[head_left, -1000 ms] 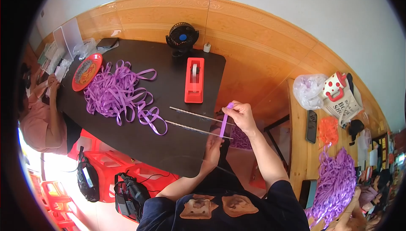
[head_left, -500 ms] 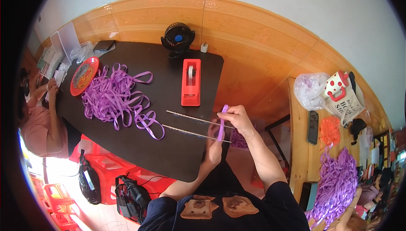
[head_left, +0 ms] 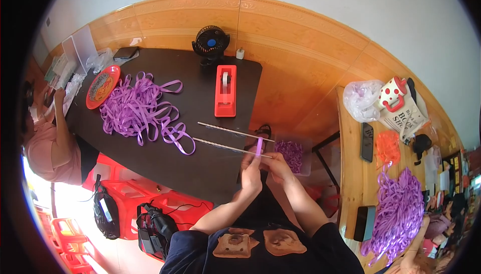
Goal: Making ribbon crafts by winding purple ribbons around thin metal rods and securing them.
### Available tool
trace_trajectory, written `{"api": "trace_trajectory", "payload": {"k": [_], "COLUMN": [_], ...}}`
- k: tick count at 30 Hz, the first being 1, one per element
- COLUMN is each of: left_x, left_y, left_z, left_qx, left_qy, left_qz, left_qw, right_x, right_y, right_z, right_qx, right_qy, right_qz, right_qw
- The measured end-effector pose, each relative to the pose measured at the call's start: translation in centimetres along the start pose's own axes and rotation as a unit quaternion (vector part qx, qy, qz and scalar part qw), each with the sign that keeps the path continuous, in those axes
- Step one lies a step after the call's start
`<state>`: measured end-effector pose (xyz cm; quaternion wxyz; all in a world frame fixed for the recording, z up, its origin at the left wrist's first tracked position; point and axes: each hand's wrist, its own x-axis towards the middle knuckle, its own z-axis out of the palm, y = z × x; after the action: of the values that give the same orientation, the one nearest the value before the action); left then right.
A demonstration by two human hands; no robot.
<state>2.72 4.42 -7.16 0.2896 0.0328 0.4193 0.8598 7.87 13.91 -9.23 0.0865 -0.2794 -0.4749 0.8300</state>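
Observation:
Two thin metal rods, a far rod and a near rod, reach out side by side past the right edge of the black table. A short band of purple ribbon spans them near their free ends. My left hand is closed on the ribbon's lower end, thumb uppermost, just below the near rod. Close beside it, my right hand has its fingers pressed together at the near rod's tip; what they pinch is hidden. On the table, a loose heap of purple ribbon lies left of the rods.
A red tape dispenser and a black fan stand behind the rods. Below the table's right edge, a clear bin holds purple ribbon pieces. More ribbon covers part of the wooden bench. Another person sits at left.
My right hand has come down from the ribbon's upper end to the near rod's tip. My left hand now shows beside it, and the ribbon lies across both rods.

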Motion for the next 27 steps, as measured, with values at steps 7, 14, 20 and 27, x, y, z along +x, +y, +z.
{"api": "trace_trajectory", "payload": {"k": [7,14,20,27], "left_x": [-1.6,-2.2,-2.1,-1.5], "left_y": [0.0,0.8,0.5,-0.8], "left_z": [0.1,0.9,0.9,-0.3], "left_qx": [-0.043,-0.026,0.021,0.063], "left_qy": [0.056,0.039,0.065,0.047], "left_qz": [-0.020,0.017,0.011,0.040], "left_qw": [0.997,0.999,0.998,0.996], "right_x": [-3.4,-4.3,-4.3,-3.8], "right_y": [1.5,-0.2,0.0,-0.6], "right_z": [0.0,0.3,0.6,1.6], "right_qx": [0.007,-0.044,-0.054,-0.065], "right_qy": [0.009,0.010,0.014,0.020], "right_qz": [-0.046,-0.085,-0.164,-0.198], "right_qw": [0.999,0.995,0.985,0.978]}}
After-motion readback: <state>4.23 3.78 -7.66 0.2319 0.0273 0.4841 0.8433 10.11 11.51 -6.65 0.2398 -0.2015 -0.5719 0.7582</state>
